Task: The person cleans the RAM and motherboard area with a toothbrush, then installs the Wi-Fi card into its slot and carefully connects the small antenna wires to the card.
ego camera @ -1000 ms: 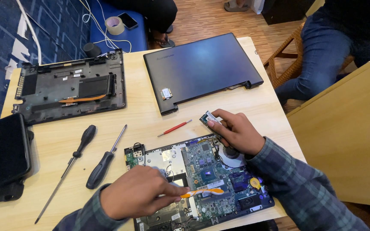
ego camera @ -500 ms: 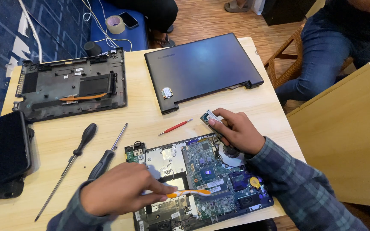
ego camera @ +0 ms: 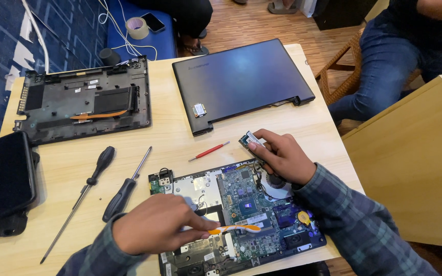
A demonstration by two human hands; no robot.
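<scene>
Over the motherboard (ego camera: 241,204), left hand (ego camera: 154,230) pinches an orange-handled brush (ego camera: 234,229); right hand (ego camera: 282,156) pinches a small card (ego camera: 250,140).

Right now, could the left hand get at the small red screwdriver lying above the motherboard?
Probably yes. The small red screwdriver lies bare on the table, with nothing over it. But the left hand grips an orange-and-white brush, so it would likely have to put that down first.

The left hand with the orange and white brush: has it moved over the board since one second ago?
Yes. The left hand slid left, toward the two black screwdrivers, while its brush stays over the open laptop's circuit board.
</scene>
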